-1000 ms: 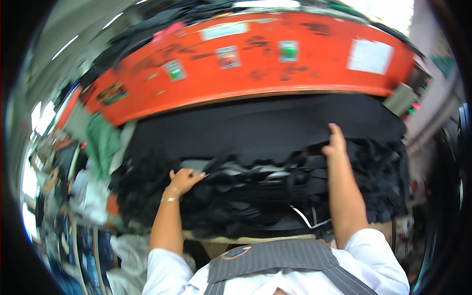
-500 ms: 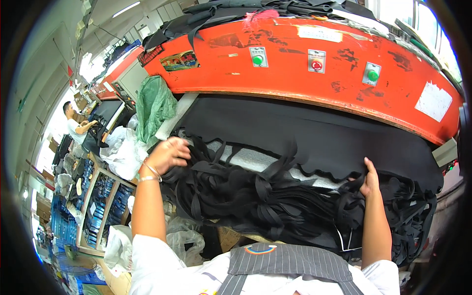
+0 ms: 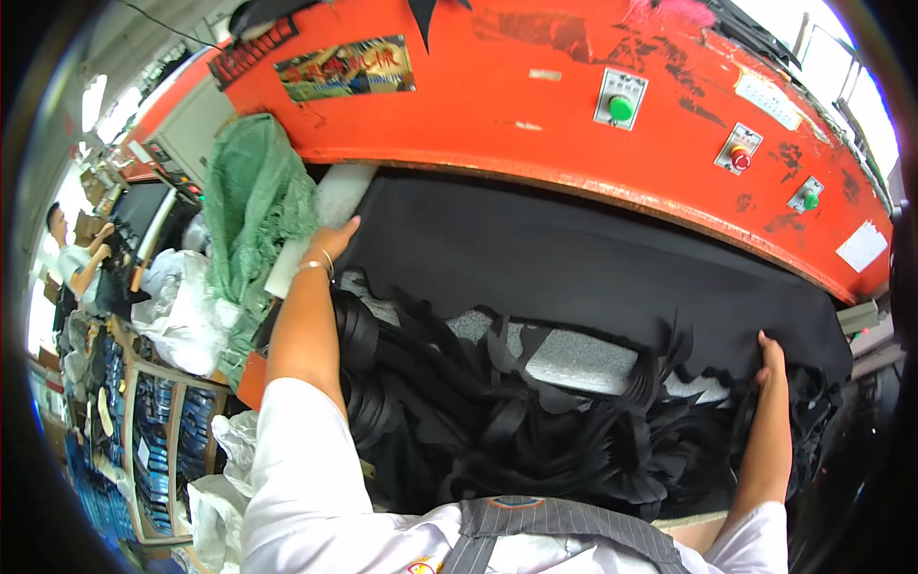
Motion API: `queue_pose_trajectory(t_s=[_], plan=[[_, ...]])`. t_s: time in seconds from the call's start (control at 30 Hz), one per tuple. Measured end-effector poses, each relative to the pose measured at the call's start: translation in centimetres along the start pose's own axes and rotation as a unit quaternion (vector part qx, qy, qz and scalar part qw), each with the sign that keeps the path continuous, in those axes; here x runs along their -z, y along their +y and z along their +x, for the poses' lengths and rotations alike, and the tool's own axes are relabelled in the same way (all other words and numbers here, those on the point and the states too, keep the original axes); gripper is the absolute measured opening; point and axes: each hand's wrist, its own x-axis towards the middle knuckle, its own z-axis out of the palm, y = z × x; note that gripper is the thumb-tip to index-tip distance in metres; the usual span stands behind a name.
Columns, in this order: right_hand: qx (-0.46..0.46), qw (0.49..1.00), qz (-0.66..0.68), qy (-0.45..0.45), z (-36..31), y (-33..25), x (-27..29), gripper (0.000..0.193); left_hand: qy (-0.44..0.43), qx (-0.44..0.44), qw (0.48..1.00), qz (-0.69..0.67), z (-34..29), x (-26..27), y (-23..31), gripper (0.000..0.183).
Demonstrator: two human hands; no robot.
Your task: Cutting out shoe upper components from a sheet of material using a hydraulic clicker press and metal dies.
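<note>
A wide black sheet of fabric-like material lies on the machine bed beneath the orange beam. Its near edge is cut ragged, with loose black strips hanging from it. At the sheet's left edge, my left hand is closed on the border, its thumb pointing forward and its other fingers mostly hidden. My right hand grips the near right edge, thumb up and the rest of its fingers out of sight. A tangled heap of black offcut strips hangs between my forearms. Grey speckled bed surface shows through gaps.
The orange machine beam spans the far side, carrying green buttons and a red button. Left of the bed are a green sack, white plastic bags and a shelf of blue items. Another person works at far left.
My left hand has moved forward from above the strips to the sheet's left edge. My right hand stays by the near right edge. The view has shifted left and closer.
</note>
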Motion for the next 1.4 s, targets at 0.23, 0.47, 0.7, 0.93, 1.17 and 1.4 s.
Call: queue_pose_trajectory(t_s=[0.23,0.47,0.7,0.93,1.17,1.4], plan=[[0.106,0.97,-0.132,0.176,1.6,0.4,-2.3,0.067,0.036,-0.187,0.979,0.073,2.3,-1.3,1.4,0.073],[0.054,0.906,-0.352,0.228,-8.6,5.1,-0.4,0.075,0.013,-0.163,0.983,0.085,-4.6,1.6,-4.6,0.066],[0.075,0.986,-0.02,0.145,-9.6,2.7,-5.1,0.068,0.105,-0.159,0.974,0.12,-5.3,3.2,-5.4,0.062],[0.113,0.934,-0.154,0.303,-5.0,2.7,-3.2,0.062,0.104,-0.076,0.971,0.202,-2.7,0.1,-1.9,0.063],[0.016,0.949,-0.274,0.157,-11.9,0.4,-7.9,0.067,0.072,-0.127,0.971,0.192,2.2,1.1,-6.9,0.077],[0.234,0.95,-0.204,-0.046,-21.2,-4.1,5.8,0.048,-0.047,-0.367,0.926,-0.073,-9.5,-0.2,11.2,0.03]])
